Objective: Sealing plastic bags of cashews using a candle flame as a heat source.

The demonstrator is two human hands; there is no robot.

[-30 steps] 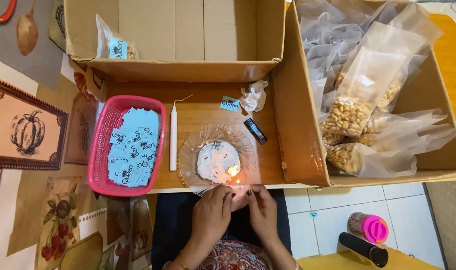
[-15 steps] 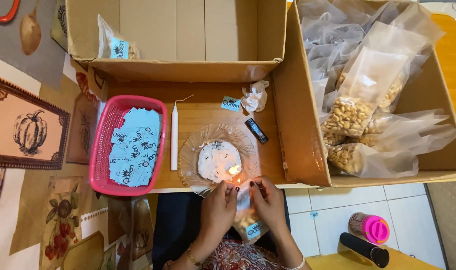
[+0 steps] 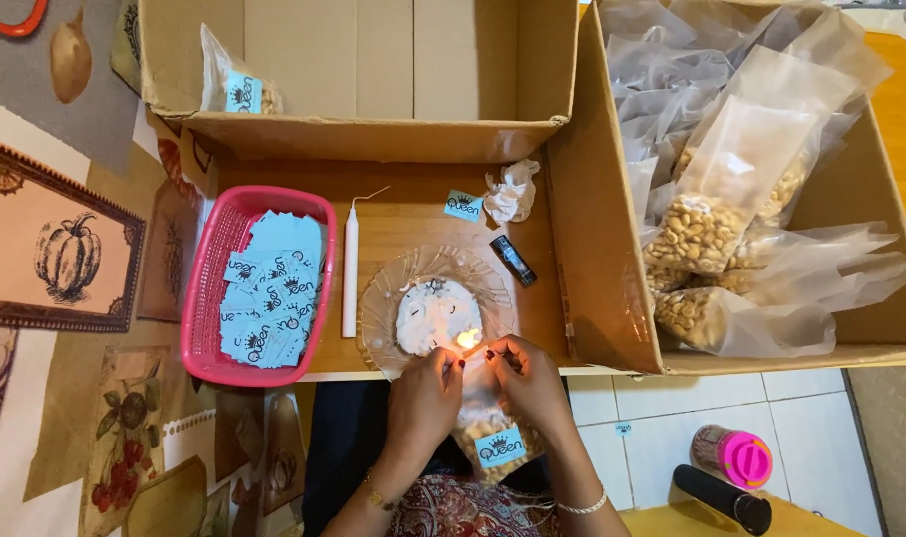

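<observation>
Below, blue-labelled nut packet (image 3: 495, 438) between both hands

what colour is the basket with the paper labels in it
Pink; the basket shows in the head view, holding light blue labels.

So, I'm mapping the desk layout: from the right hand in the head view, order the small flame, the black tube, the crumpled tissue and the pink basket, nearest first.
1. Flame: just left of the right hand, at its fingertips.
2. Black tube: above the hand, on the board.
3. Crumpled tissue: farther up, near the box flap.
4. Pink basket: far left.
</observation>
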